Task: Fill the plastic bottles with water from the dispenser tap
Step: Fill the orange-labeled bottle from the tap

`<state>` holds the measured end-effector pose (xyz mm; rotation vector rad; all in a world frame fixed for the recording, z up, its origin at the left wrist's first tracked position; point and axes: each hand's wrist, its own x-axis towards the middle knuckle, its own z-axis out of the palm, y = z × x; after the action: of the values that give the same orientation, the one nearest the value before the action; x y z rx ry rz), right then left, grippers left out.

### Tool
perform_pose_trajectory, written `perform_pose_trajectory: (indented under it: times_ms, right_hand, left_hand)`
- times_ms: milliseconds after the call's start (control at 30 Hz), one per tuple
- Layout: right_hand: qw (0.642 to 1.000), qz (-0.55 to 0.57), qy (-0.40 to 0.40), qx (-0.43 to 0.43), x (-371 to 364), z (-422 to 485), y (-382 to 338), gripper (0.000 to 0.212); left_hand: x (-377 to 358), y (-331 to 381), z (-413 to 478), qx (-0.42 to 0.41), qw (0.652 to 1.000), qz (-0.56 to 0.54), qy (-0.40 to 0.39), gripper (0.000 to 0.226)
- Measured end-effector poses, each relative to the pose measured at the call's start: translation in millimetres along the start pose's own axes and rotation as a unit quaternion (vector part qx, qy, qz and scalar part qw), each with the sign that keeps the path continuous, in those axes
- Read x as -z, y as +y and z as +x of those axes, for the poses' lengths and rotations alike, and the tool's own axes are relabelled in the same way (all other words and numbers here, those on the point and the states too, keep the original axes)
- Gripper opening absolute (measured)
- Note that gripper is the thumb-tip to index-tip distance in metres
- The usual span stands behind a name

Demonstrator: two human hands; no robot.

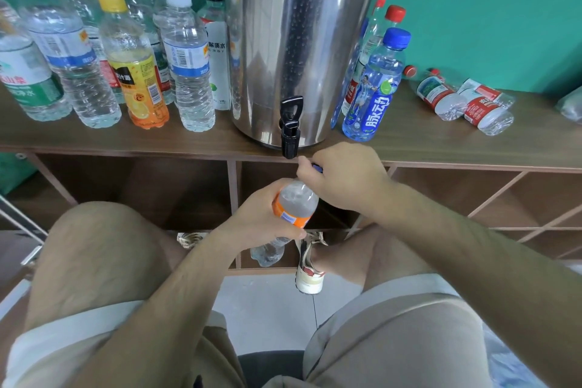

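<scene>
1. Teal wall (472, 9) behind a long wooden bench (441, 142). A steel water dispenser (299, 25) stands at its middle, and the black tap (289, 129) overhangs the front edge.
2. Left of the dispenser stands a crowd of capped bottles (189, 66). Most look full of clear water, so these are probably done.
3. Right of the dispenser, a blue bottle (374, 88) and a few others stand capped. How full they are is hard to tell. Further right, two red-labelled bottles (441, 94) lie on their sides and look empty, so they probably await filling.
4. A seated person holds an orange-labelled bottle (296, 198) just below and in front of the tap, with its neck tilted up towards the tap.
5. The left hand (255, 217) has its grip wrapped round the bottle's middle. The right hand (343, 179) pinches the blue cap (317, 168) at the neck.
6. No water is running. Whether the cap is being screwed on or off cannot be told, nor how full this bottle is.
</scene>
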<state>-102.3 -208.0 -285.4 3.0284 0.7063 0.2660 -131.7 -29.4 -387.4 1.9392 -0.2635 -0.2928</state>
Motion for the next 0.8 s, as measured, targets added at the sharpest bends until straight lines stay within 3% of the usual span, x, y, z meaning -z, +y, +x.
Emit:
perform_pose_trajectory:
  times_ms: [67, 100, 200, 267, 367, 433, 533, 600, 633, 700, 800]
  right_hand:
    - [0.996, 0.018, -0.03, -0.084, -8.2, 2.3, -4.5, 0.058]
    - [0.996, 0.012, -0.025, -0.081, -10.4, 1.4, -4.4, 0.057]
    - [0.996, 0.009, 0.069, 0.05, -7.9, -7.9, 5.2, 0.05]
    - [0.995, 0.016, 0.072, 0.069, -5.3, -9.7, 12.8, 0.049]
    - [0.988, 0.054, -0.054, -0.138, -13.6, 2.0, 14.6, 0.051]
    - [0.978, 0.064, -0.089, -0.179, -18.1, 2.7, 15.2, 0.051]
    - [0.996, 0.064, 0.053, -0.011, -15.2, -9.9, 22.3, 0.057]
    - [0.991, 0.071, 0.092, 0.068, -10.7, -15.7, 27.0, 0.056]
    - [0.992, 0.08, 0.087, 0.048, -11.4, -16.0, 26.3, 0.056]
    - [0.991, 0.105, 0.035, -0.071, -16.2, -12.6, 21.6, 0.058]
    - [0.966, 0.135, -0.065, -0.212, -18.3, -4.9, 18.8, 0.054]
  left_hand:
    - [-0.9, -0.8, -0.1, 0.004, 1.0, 0.016, 0.011, 0.073]
    - [-1.1, -0.3, 0.1, 0.005, 1.0, 0.024, 0.011, 0.074]
    - [0.7, 1.2, 1.3, -0.001, 0.999, 0.043, 0.0, 0.075]
    - [-2.5, 1.5, 2.6, -0.015, 0.999, 0.049, 0.007, 0.075]
    - [-18.3, 3.4, 0.7, -0.02, 0.983, 0.139, 0.116, 0.075]
    - [-22.6, 5.1, -0.2, -0.024, 0.967, 0.192, 0.165, 0.077]
    - [-11.9, 5.3, 0.1, -0.046, 0.988, 0.111, 0.101, 0.073]
    - [-9.6, 6.5, -1.5, -0.052, 0.994, 0.078, 0.062, 0.071]
    - [-12.5, 7.2, -2.5, -0.049, 0.993, 0.085, 0.071, 0.071]
    - [-23.3, 9.1, -4.0, -0.038, 0.977, 0.156, 0.137, 0.074]
    - [-36.1, 12.3, -7.5, -0.039, 0.91, 0.335, 0.242, 0.078]
